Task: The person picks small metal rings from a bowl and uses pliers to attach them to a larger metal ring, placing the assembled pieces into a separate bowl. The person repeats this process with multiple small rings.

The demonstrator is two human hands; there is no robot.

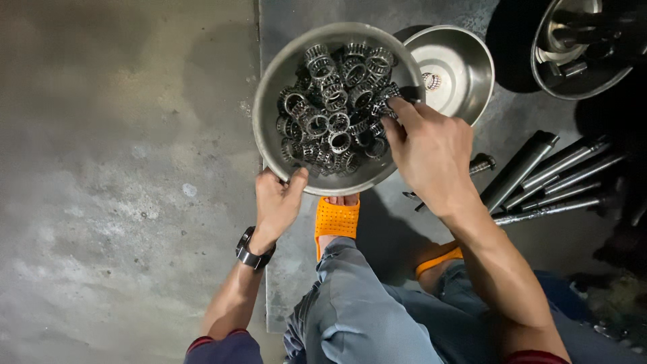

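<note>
The left hand [278, 202] sits at the lower middle of the frame, closed on the near rim of a steel bowl [273, 81], thumb hooked over the edge and fingers tucked beneath it. A black watch [253, 251] circles that wrist. The right hand [428, 152] reaches in from the right, its fingers bent down over the bowl's far right edge and pinching one of the metal rings [330, 108] at the edge of the pile; exactly how tight the grip is cannot be told, because the fingertips are partly buried among the parts. The rings, cage-like with slotted sides, fill the bowl, which occupies the upper middle of the frame.

Just behind the right hand, touching or nearly touching the first bowl, stands a second steel bowl [465, 74] with a single ring lying in its bottom. Below the bowl, an orange sandal [335, 219] shows under the person's knee, clad in light blue trousers [364, 317]. To the right, several steel rods [552, 182] lie in a fan on the concrete floor [108, 189]. At the upper right corner sits a third metal pan [579, 47] holding dark parts.
</note>
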